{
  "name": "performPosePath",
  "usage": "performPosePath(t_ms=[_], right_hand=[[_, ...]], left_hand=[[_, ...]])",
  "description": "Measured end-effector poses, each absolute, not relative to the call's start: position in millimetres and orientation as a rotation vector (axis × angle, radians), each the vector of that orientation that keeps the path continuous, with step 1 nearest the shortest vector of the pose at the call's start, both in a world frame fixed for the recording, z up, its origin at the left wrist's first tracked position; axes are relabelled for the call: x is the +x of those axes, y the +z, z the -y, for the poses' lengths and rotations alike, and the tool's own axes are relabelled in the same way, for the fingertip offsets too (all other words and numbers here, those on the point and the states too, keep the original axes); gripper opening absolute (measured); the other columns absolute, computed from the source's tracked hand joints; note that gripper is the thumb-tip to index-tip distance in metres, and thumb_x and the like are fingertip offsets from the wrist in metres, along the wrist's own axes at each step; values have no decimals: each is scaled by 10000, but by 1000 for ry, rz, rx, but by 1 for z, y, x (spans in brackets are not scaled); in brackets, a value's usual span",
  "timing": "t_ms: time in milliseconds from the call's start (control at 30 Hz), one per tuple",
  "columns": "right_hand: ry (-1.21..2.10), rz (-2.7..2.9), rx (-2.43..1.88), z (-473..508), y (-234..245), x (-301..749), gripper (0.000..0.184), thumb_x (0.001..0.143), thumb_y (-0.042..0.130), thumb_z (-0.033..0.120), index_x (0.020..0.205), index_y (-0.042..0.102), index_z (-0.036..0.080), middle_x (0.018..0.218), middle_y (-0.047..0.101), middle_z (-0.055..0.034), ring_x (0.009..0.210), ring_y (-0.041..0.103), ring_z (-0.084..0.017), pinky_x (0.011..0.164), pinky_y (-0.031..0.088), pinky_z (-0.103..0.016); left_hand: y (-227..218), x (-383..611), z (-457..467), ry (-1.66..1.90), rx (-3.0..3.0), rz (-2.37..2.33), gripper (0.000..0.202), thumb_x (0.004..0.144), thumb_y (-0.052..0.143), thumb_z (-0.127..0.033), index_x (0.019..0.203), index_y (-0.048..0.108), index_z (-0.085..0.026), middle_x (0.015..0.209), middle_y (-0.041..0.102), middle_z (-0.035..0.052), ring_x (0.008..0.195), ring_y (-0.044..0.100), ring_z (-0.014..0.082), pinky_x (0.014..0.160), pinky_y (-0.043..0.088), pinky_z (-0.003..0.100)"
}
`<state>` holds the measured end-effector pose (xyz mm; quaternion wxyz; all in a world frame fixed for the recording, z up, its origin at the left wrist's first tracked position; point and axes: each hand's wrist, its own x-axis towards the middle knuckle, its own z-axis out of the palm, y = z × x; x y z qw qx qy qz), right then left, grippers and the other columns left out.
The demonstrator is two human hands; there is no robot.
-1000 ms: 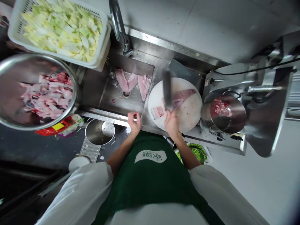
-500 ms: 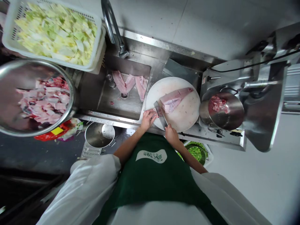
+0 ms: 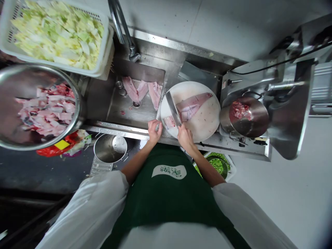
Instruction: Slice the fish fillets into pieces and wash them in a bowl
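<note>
The right hand [image 3: 185,136] is grasping a cleaver [image 3: 173,108], its blade lying over the cutting board [image 3: 207,121] between a small fish piece [image 3: 169,122] and a larger fish piece [image 3: 195,103], both resting there. Beside the board's left edge, the left hand [image 3: 155,132] is sitting half-curled; whether it is holding anything, I cannot tell.

The apron [image 3: 166,204] is dark green, and its white patch [image 3: 169,172] carries green writing. The sleeves [image 3: 95,197] are white. The round board [image 3: 204,124] is also white, with small dark specks, while the fish piece [image 3: 192,100] is pink. The knife blade [image 3: 173,108] is silver-grey. The leaves [image 3: 59,34] are pale yellow and light green, their basket [image 3: 105,39] white. The bag [image 3: 45,151] is red, with a yellow square [image 3: 62,144].
</note>
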<state>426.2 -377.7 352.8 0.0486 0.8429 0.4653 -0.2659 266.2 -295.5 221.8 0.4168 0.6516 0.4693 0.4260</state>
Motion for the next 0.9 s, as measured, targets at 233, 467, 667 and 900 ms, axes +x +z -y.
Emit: performPosePath(t_ms=[233, 467, 667, 900], right_hand=[[-837, -1440, 2447, 368, 340, 403, 430, 1110, 356, 168, 1518, 454, 75, 1197, 779, -196, 1137, 758, -293, 965, 556, -360], [-914, -1341, 2354, 401, 356, 407, 391, 1086, 420, 131, 1460, 532, 121, 1152, 789, -178, 1109, 770, -288, 954, 561, -358], [-924, -1365, 2318, 381, 347, 407, 375, 1050, 456, 87, 1410, 562, 103, 1249, 758, -198, 1175, 742, -280, 970, 543, -330], [-996, -1289, 2335, 395, 338, 418, 351, 1116, 353, 184, 1381, 566, 101, 1118, 773, -191, 1084, 756, -289, 915, 537, -342]], left_hand=[[194, 288, 280, 834, 2095, -801, 179, 1017, 613, -311, 1047, 767, -224, 1175, 702, 128, 1130, 602, 302, 1052, 463, 487], [172, 294, 279, 754, 2320, -799, 242, 1063, 541, -286, 1092, 768, -209, 1198, 709, 129, 1132, 614, 284, 1007, 476, 468], [167, 294, 274, 734, 2277, -824, 248, 1059, 547, -294, 1118, 774, -216, 1226, 709, 138, 1174, 607, 291, 1013, 471, 470], [162, 296, 276, 738, 2245, -819, 246, 1064, 553, -307, 1092, 782, -225, 1214, 721, 121, 1172, 624, 281, 1029, 460, 466]])
